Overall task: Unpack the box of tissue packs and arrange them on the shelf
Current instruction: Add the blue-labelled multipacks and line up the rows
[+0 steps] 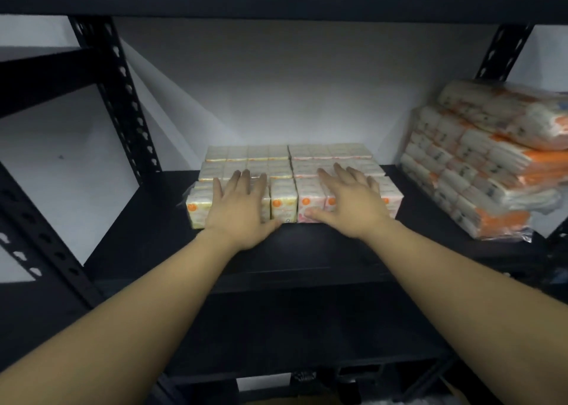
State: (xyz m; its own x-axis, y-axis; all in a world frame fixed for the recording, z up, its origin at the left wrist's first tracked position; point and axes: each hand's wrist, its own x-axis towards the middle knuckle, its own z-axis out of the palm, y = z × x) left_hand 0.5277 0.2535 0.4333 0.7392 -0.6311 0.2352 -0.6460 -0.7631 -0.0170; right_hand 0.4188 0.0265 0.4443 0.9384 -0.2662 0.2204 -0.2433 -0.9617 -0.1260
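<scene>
Both bare forearms reach forward from the lower corners and converge on the black shelf [147,220]. The left hand [238,211] lies flat, palm down, fingers straight and slightly spread toward 12 o'clock over the front yellow tissue packs [284,201], thumb angled out toward 3 o'clock along their front face. The right hand [349,203] lies the same way — fingers spread toward 11 o'clock on top of the pink tissue packs [307,189], thumb pointing toward 9 o'clock against their front. The packs sit in close rows at the shelf's middle, running back to the white wall. At 3 o'clock, well apart, leans a stack of orange-and-white bundles [479,161] in clear wrap.
</scene>
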